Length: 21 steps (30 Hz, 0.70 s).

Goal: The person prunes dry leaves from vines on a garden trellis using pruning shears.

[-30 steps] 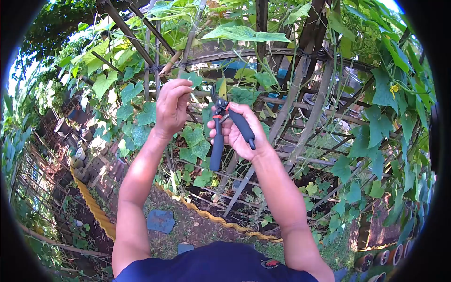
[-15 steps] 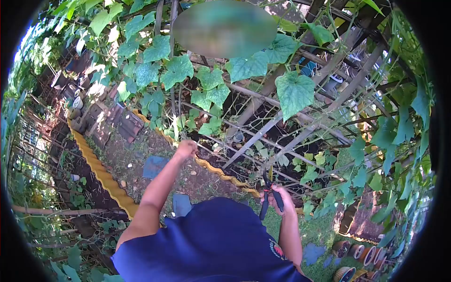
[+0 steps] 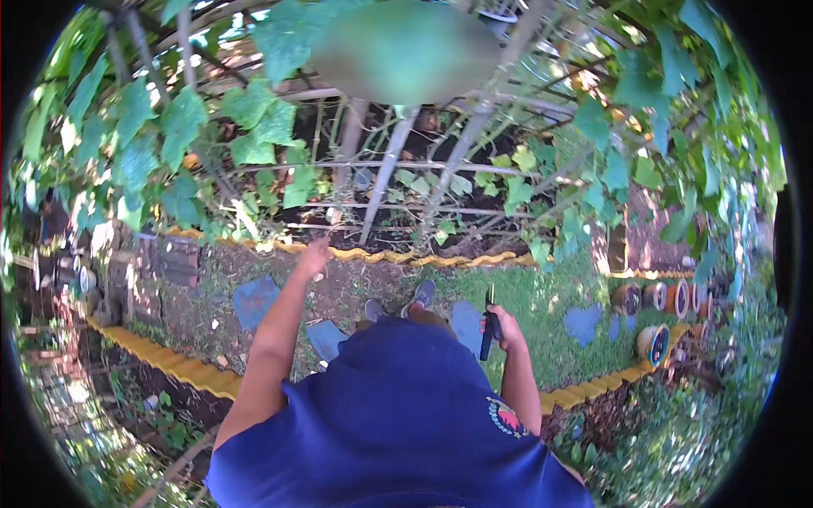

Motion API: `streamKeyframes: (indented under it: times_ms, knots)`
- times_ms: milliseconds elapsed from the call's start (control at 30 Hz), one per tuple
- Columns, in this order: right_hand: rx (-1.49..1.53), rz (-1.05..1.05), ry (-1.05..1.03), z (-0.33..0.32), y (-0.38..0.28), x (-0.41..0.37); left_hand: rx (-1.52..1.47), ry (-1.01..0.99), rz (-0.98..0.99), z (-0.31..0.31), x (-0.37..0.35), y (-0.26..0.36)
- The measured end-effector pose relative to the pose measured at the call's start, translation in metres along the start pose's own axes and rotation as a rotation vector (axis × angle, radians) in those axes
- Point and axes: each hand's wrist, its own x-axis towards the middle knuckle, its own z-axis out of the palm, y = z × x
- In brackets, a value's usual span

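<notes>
Matt navy cloth shirt (image 3: 389, 406); rough, weathered wooden trellis bars (image 3: 390, 173).

The ground (image 3: 356, 284) is brown soil left of the shoes (image 3: 421, 295) and mostly green grass to their right. Two blue slabs (image 3: 256, 301) lie left of the shoes, one nearer than the other; another slab (image 3: 467, 326) lies just right, and a ragged blue slab (image 3: 582, 323) farther right. Wavy yellow edging (image 3: 381, 254) runs ahead of the shoes. Round pots (image 3: 654, 343) sit well to their right.
</notes>
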Motion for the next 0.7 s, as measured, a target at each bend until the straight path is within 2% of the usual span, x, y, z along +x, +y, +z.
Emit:
streamKeyframes:
  times_ms: [33,67,100,133,167,200,233,267,300,400,433,533,567,633,700]
  knots:
    - [-0.174,0.019,0.089,-0.011,0.027,0.006,0.270,-0.345,0.152,0.028,-0.033,-0.015]
    - [-0.352,0.046,0.169,-0.022,0.054,0.013,0.274,-0.515,0.037,0.040,-0.080,0.003]
    - [-0.557,0.078,0.219,-0.036,0.089,0.020,0.425,-0.851,0.059,0.060,-0.116,-0.006]
    - [-0.765,0.113,0.257,-0.051,0.129,0.023,0.314,-0.850,-0.158,0.084,-0.166,-0.024]
    - [-0.979,0.147,0.283,-0.061,0.157,0.017,0.277,-0.970,-0.193,0.122,-0.208,-0.073]
    - [-0.858,0.366,0.158,-0.064,0.166,0.002,0.326,-0.902,-0.231,0.148,-0.247,-0.075]
    - [-0.728,0.569,0.025,-0.066,0.174,-0.012,0.327,-1.035,-0.339,0.146,-0.288,-0.100]
    - [-0.507,0.592,-0.028,-0.079,0.225,-0.001,0.333,-1.075,-0.413,0.141,-0.308,-0.101]
    - [-0.289,0.608,-0.085,-0.091,0.281,0.011,0.341,-1.093,-0.473,0.133,-0.320,-0.089]
    - [-0.152,0.648,-0.174,-0.102,0.328,0.011,0.359,-1.069,-0.533,0.123,-0.316,-0.064]
    - [-0.165,0.621,-0.132,-0.101,0.337,0.016,0.377,-1.030,-0.531,0.122,-0.306,-0.056]
    - [-0.102,0.496,-0.060,-0.118,0.300,0.010,0.444,-0.878,-0.490,0.124,-0.244,-0.024]
    - [-0.321,0.253,-0.054,-0.132,0.287,0.009,0.469,-0.813,-0.466,0.125,-0.217,-0.011]
    - [-0.243,0.280,0.121,-0.158,0.270,0.025,0.533,-0.667,-0.325,0.130,-0.147,0.024]
    - [-0.207,0.231,0.265,-0.189,0.263,0.032,0.658,-0.524,0.069,0.149,-0.065,0.037]
